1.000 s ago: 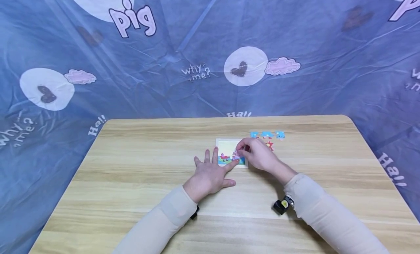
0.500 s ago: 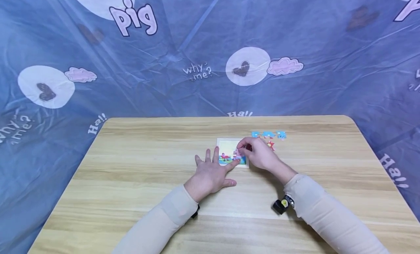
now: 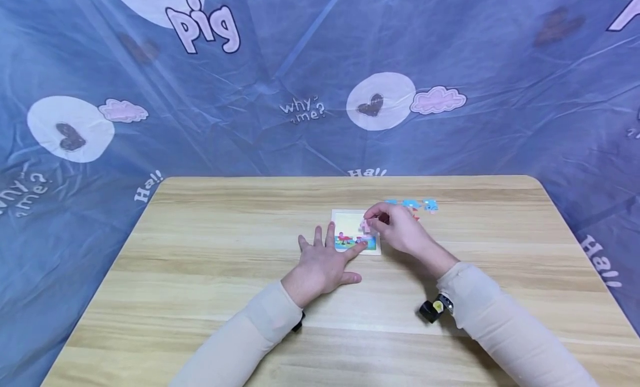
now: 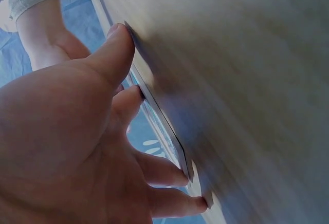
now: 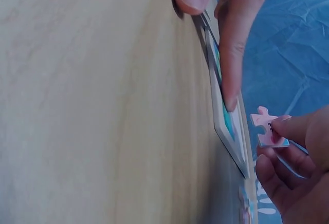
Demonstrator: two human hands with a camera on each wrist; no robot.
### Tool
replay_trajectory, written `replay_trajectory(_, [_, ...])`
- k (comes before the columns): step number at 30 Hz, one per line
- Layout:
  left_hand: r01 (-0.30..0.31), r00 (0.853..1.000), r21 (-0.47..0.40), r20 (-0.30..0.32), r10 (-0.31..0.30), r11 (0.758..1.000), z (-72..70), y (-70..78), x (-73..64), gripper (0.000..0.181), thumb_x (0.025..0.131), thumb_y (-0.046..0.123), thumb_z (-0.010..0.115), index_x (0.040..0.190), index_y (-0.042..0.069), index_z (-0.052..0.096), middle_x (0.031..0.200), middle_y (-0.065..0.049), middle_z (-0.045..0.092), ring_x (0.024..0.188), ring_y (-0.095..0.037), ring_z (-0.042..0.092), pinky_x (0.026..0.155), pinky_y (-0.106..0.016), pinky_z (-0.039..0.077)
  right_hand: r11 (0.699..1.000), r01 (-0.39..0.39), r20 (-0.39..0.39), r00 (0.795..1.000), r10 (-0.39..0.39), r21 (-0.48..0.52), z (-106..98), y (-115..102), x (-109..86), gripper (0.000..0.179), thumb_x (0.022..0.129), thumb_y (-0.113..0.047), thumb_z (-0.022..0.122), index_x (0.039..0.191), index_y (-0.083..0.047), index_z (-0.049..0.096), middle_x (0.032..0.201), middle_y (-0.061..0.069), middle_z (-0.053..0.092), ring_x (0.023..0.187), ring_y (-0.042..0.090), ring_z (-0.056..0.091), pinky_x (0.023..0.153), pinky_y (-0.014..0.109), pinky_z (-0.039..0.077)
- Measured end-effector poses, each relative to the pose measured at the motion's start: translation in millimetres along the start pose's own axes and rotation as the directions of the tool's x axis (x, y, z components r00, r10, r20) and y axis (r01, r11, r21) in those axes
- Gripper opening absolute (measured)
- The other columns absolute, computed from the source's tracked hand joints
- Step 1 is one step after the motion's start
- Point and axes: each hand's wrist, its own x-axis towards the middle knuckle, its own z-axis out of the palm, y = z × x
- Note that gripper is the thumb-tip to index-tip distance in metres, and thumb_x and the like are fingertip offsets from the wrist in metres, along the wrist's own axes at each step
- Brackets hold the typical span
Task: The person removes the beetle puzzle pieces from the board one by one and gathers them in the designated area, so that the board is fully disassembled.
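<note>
A white-framed puzzle tray lies on the table, with a colourful strip of pieces along its near side and a pale area behind. My left hand lies spread, fingers straight. Its index fingertip presses on the strip near the right end, while the other fingertips reach the tray's left side. In the right wrist view, a pink jigsaw puzzle piece is pinched between thumb and fingers of my right hand, raised clear of the tray. From the head view, my right hand hovers over the tray's right side.
Behind my right hand lie several loose blue puzzle pieces in a row. A red-patterned piece shows partly past the knuckles. The wooden table ends at a blue printed cloth. Each wrist carries a small black camera.
My right hand has lifted the pink puzzle piece from the strip and shifted slightly back and right. More of the strip now shows beneath it. My left hand keeps its place on the tray.
</note>
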Motion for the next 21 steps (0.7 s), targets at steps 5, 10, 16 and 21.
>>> replay_trajectory(5, [-0.001,1.0,0.008,0.007,0.001,1.0,9.0,-2.8,9.3,0.078,0.099,0.082,0.046,0.166,0.062,0.012,0.18,-0.027,0.009,0.163,-0.056,0.017,0.12,-0.083,0.028,1.0,-0.001,-0.006,1.0,0.001,0.028,-9.1,0.6,-3.7,0.018,0.105,-0.007,0.067,0.119,-0.002,0.077,0.095,0.011,0.075,0.079,0.017,0.06,0.065,0.026,0.049])
replay_trajectory(10, [-0.002,1.0,0.014,-0.008,0.002,1.0,3.7,-1.9,3.1,0.077,0.1,0.078,0.049,0.166,0.063,0.013,0.179,-0.027,0.014,0.163,-0.055,0.022,0.12,-0.082,0.028,0.999,0.003,-0.036,0.999,-0.001,0.045,-18.0,1.5,-8.0,0.019,0.104,-0.005,0.068,0.12,-0.001,0.077,0.096,0.014,0.075,0.076,0.017,0.059,0.06,0.024,0.048])
replay_trajectory(16, [-0.006,1.0,0.007,-0.022,0.006,1.0,5.0,-2.6,2.3,0.078,0.099,0.08,0.05,0.165,0.065,0.013,0.179,-0.027,0.015,0.162,-0.055,0.024,0.118,-0.084,0.03,0.997,-0.008,-0.047,0.999,0.011,0.077,-25.7,5.1,-13.8,0.02,0.105,-0.005,0.067,0.122,0.0,0.076,0.094,0.016,0.074,0.073,0.02,0.06,0.057,0.024,0.049])
replay_trajectory(21, [-0.01,1.0,0.016,-0.026,0.01,1.0,9.0,-3.5,6.2,0.078,0.099,0.08,0.049,0.165,0.065,0.01,0.179,-0.027,0.013,0.163,-0.055,0.022,0.118,-0.084,0.029,0.997,-0.02,-0.076,0.997,0.026,0.08,-30.3,11.5,-18.2,0.019,0.105,-0.007,0.068,0.12,0.001,0.077,0.09,0.016,0.074,0.072,0.018,0.062,0.058,0.023,0.049])
